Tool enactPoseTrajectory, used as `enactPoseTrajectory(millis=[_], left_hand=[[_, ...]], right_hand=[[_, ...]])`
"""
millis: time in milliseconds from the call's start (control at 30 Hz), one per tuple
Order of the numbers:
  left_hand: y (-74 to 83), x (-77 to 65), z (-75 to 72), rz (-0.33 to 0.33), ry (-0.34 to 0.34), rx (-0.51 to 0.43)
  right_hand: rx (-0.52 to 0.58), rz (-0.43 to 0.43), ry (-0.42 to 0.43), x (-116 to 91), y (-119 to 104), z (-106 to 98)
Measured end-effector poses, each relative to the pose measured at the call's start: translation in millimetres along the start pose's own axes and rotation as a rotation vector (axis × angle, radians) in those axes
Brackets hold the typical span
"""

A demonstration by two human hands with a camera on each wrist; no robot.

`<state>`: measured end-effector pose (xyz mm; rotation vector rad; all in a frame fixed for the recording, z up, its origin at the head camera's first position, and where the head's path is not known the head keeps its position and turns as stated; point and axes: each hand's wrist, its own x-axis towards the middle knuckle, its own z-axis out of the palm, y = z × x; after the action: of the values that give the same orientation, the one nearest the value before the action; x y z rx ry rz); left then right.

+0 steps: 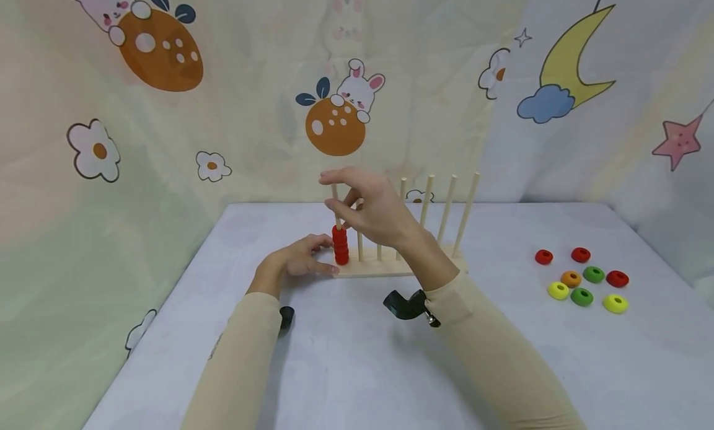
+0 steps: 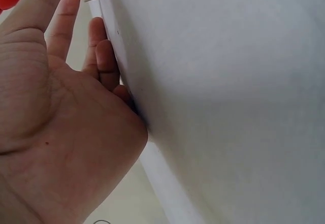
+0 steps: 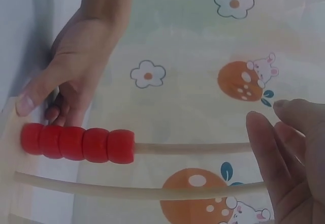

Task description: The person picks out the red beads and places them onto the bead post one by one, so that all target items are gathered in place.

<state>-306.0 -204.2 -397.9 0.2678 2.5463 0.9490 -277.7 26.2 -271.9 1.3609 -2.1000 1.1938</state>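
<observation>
A wooden peg rack (image 1: 385, 269) stands on the table with a row of upright pegs. Several red beads (image 1: 340, 246) are stacked on its leftmost peg (image 3: 193, 148). My left hand (image 1: 304, 256) rests at the rack's left end, its thumb touching the base near the front corner and its other fingers beside the beads. Around the top of the leftmost peg is my right hand (image 1: 376, 210), thumb and fingers apart, no bead between them. The right wrist view shows the right fingertips (image 3: 259, 125) at the peg's upper end, above the bead stack.
To the right on the table lie loose beads: red (image 1: 617, 279), green (image 1: 582, 297), yellow (image 1: 615, 303) and orange (image 1: 571, 279). A patterned cloth (image 1: 424, 108) hangs behind the table. The other pegs (image 1: 465, 216) rise close to the right forearm.
</observation>
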Motion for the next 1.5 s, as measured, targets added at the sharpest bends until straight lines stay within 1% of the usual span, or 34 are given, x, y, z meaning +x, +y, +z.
enactPoseTrajectory(millis=[133, 200, 300, 433, 733, 867, 967, 1167, 1400, 1500], left_hand=[[0.4, -1.9, 0.4, -0.022, 0.005, -0.011], [-0.5, -2.5, 1.2, -0.018, 0.005, -0.018], [-1.9, -2.9, 2.1, -0.008, 0.009, -0.028], [-3.8, -2.5, 3.1, -0.003, 0.011, -0.028], [-4.6, -0.2, 1.3, 0.016, 0.016, -0.016], [-3.7, 0.0, -1.0, 0.022, 0.007, -0.006], [-2.4, -0.4, -1.8, 0.022, 0.006, -0.012], [-3.0, -0.3, 0.2, 0.008, 0.006, -0.017], [-3.6, 0.6, 1.1, 0.018, 0.015, -0.021], [-2.6, 0.4, 1.0, 0.020, 0.015, -0.022]], right_hand=[[-0.005, -0.056, -0.046, -0.9, 2.0, -2.7], [0.013, -0.060, -0.075, -3.0, 2.6, -4.0], [0.042, -0.065, -0.091, -8.2, 2.7, -6.0], [0.058, -0.082, -0.081, -18.1, 5.8, -10.4], [0.066, -0.083, -0.027, -40.3, 15.5, -23.4], [0.050, -0.093, -0.031, -49.4, 17.6, -25.7], [0.040, -0.082, -0.044, -57.5, 21.0, -27.5], [0.011, -0.027, -0.057, -76.7, 29.5, -35.6], [-0.002, 0.004, -0.034, -97.6, 41.2, -48.6], [-0.021, 0.036, -0.038, -107.6, 45.0, -55.2]])
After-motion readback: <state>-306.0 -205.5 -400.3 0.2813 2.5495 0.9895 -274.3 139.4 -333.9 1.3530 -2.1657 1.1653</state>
